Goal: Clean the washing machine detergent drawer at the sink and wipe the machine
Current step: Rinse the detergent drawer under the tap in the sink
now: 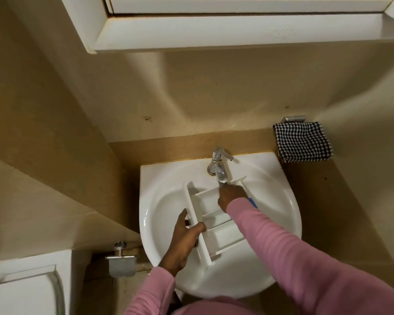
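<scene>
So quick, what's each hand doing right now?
Left hand: grips the side wall of the detergent drawer.
Right hand: inside the drawer under the tap; fingers hidden, cannot tell.

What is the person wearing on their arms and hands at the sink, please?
Both arms are covered by long pink sleeves of soft, plain fabric: the left sleeve and the right sleeve each end at the wrist. The left hand and the right hand are bare, without gloves; no watch or ring shows.
</scene>
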